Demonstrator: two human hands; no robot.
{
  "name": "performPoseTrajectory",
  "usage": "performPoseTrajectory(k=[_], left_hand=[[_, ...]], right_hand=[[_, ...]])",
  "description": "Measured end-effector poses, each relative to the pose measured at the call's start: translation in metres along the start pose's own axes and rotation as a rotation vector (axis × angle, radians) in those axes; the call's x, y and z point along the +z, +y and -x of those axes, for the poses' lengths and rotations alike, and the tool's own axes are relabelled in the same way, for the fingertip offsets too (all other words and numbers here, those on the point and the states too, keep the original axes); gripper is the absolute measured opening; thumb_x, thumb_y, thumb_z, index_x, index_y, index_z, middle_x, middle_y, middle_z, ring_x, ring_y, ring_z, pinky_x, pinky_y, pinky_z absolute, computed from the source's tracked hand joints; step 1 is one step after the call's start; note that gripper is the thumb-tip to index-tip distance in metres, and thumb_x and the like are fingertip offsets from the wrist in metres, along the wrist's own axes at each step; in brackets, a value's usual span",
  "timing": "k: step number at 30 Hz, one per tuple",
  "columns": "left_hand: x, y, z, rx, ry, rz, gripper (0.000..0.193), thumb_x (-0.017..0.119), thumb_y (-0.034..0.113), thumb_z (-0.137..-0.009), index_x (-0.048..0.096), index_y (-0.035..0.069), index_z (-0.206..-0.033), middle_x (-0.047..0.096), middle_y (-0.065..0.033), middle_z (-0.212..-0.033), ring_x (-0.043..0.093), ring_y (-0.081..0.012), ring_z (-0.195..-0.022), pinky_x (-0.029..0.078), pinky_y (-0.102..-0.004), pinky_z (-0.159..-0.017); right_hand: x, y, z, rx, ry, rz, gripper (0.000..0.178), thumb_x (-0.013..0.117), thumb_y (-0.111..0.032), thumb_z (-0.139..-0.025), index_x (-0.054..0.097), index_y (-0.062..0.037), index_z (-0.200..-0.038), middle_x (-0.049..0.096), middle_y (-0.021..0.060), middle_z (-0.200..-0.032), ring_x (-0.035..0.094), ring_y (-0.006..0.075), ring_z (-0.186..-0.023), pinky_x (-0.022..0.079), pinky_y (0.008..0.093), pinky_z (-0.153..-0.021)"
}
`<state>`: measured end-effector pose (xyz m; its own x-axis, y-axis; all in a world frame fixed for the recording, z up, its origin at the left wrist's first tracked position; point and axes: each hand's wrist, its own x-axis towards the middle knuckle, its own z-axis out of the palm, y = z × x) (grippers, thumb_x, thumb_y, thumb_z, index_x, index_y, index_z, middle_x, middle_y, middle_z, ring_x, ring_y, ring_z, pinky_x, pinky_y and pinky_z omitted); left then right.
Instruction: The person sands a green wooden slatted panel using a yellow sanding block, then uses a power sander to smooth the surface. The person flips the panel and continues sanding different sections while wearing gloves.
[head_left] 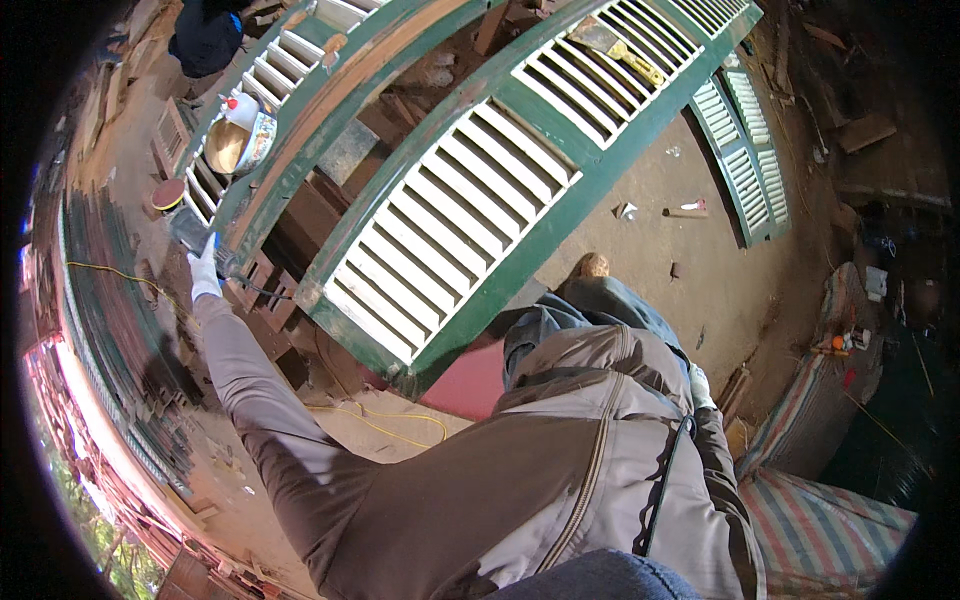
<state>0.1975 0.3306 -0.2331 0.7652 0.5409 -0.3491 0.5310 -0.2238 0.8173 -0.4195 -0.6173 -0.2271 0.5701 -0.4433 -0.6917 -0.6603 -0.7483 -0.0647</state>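
Observation:
At the far left, my left hand (204, 272) in a white glove is closed on a dark disc sander (188, 230) at the end of my stretched arm. Its round reddish sanding disc (168, 194) points away from me, beside the end of the farther shutter. In front of me lies a green louvred shutter (450, 225) with white slats. On its far right part rests a scraper (618, 52) with a yellowish handle. My right hand (702, 388), gloved as well, hangs beside my hip, its fingers mostly hidden.
An open tub (238, 142) with a red-and-white item sits on the farther green shutter (345, 115). A pair of smaller shutters (742, 160) lies on the floor at right. Stacked green boards (125, 320) stand at left, and a yellow cord (400, 415) crosses the ground. Striped sheeting (820, 530) lies at lower right.

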Motion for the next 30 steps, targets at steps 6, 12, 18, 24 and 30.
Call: performPoseTrajectory(k=[6, 12, 18, 24, 30], left_hand=[[0.011, -0.002, 0.014, 0.054, -0.039, 0.128, 0.101, 0.088, 0.046, -0.079, 0.037, -0.004, -0.150, 0.061, -0.0157, -0.131, 0.064, -0.0270, -0.112, 0.054, -0.0461, -0.094], [0.052, 0.006, 0.047, 0.022, 0.518, -0.359, 0.121, 0.084, 0.067, -0.073, 0.031, -0.006, -0.153, 0.036, -0.0330, -0.148, 0.049, -0.0470, -0.130, 0.050, -0.0573, -0.101], [0.147, 0.049, 0.200, 0.519, 1.045, -0.453, 0.096, 0.080, 0.053, -0.087, 0.038, -0.007, -0.149, 0.043, -0.0327, -0.139, 0.053, -0.0487, -0.120, 0.049, -0.0600, -0.101], [0.375, 0.045, 0.323, 0.638, 0.174, 0.251, 0.046, 0.077, 0.019, -0.094, 0.056, -0.003, -0.128, 0.060, -0.0116, -0.118, 0.057, -0.0236, -0.107, 0.051, -0.0398, -0.092], [0.600, 0.139, 0.480, 0.752, -0.529, -0.167, 0.080, 0.081, 0.023, -0.084, 0.042, 0.007, -0.152, 0.044, -0.0262, -0.144, 0.053, -0.0370, -0.127, 0.044, -0.0476, -0.110]], right_hand=[[-0.015, 0.013, -0.013, 0.007, 0.007, 0.137, 0.037, 0.043, -0.028, -0.104, 0.062, -0.0205, -0.134, 0.071, 0.0161, -0.123, 0.067, 0.0364, -0.116, 0.054, 0.0478, -0.094], [-0.011, -0.006, -0.010, 0.148, -0.105, 0.263, 0.035, 0.044, -0.022, -0.103, 0.062, -0.0229, -0.133, 0.071, 0.0139, -0.124, 0.069, 0.0344, -0.112, 0.057, 0.0476, -0.092], [0.027, 0.024, -0.020, 0.113, -0.026, 0.123, 0.034, 0.041, -0.021, -0.105, 0.064, -0.0207, -0.130, 0.071, 0.0133, -0.121, 0.070, 0.0338, -0.110, 0.056, 0.0474, -0.092], [0.020, 0.053, -0.081, -0.010, -0.034, 0.097, 0.036, 0.041, -0.024, -0.104, 0.066, -0.0195, -0.130, 0.071, 0.0148, -0.122, 0.069, 0.0338, -0.113, 0.055, 0.0477, -0.093], [-0.036, 0.078, -0.177, -0.135, -0.081, 0.203, 0.032, 0.044, -0.022, -0.103, 0.070, -0.0190, -0.121, 0.074, 0.0158, -0.111, 0.072, 0.0333, -0.106, 0.058, 0.0471, -0.088]])
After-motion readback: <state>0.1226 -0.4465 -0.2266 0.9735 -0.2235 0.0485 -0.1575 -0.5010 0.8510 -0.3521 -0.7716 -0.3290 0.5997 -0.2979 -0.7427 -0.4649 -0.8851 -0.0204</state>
